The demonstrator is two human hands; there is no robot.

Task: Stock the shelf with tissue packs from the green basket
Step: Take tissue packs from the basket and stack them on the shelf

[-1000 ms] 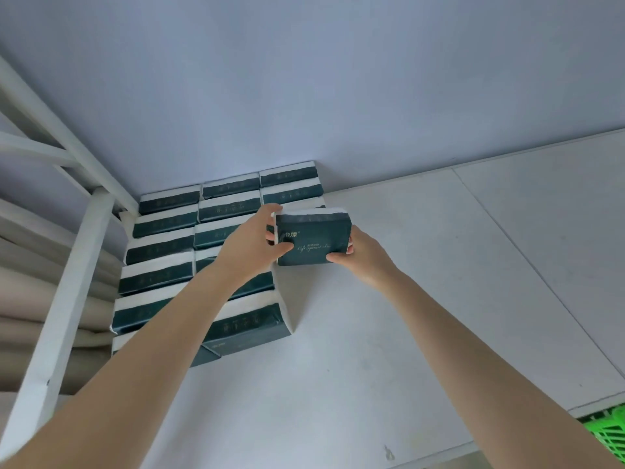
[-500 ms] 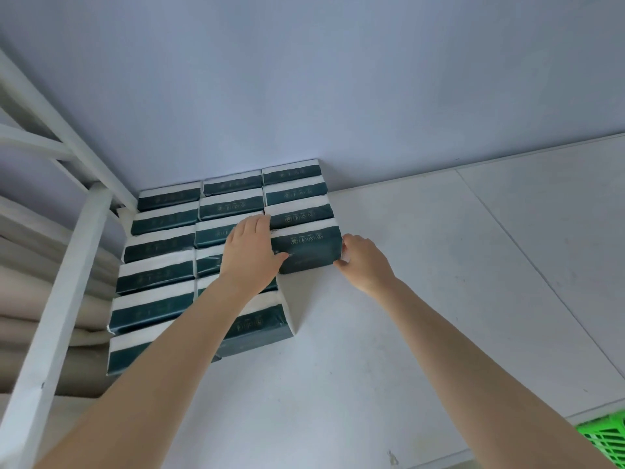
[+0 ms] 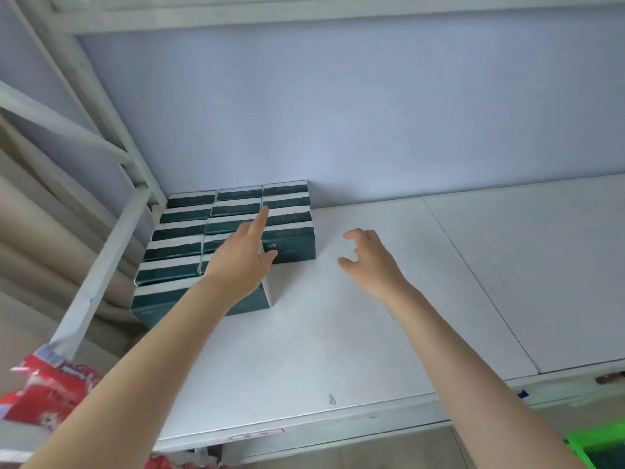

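View: head camera, my only view, looking forward and down along both bare forearms.
Left hand (image 3: pixel 241 262): flat and holding nothing, fingers straight, the index finger reaching furthest. It lies over the middle column of packs, thumb beside the front pack's left end. I cannot tell whether it touches.
Right hand (image 3: pixel 370 262): empty, fingers loosely curled, above bare board just right of the front pack and apart from it.
Tissue packs (image 3: pixel 176 248): dark green with white edges, standing on edge in three tight columns in the shelf's back left corner, against the wall and the frame.
Front pack (image 3: pixel 291 245): frontmost of the right column, which stops short of the other two.
Why so: I judge that the tight rows save space and keep the packs upright. Neither hand grips this pack, so it seems set, and the gap in front of it reads as the next slot.
Green basket (image 3: pixel 605 448): only a blurred bright green corner shows, bottom right, below the shelf. Its contents are not visible.
Shelf board (image 3: pixel 338 333): white and matt, with a seam running front to back on the right and a label strip (image 3: pixel 257 434) on its front edge.
Room: pale lilac wall (image 3: pixel 372 113) behind, white metal shelf frame (image 3: pixel 99 272) at left, and beige folds (image 3: pixel 30 265), perhaps a curtain, beyond it. A red printed wrapper (image 3: pixel 47 390) sits lower left, on a lower level.
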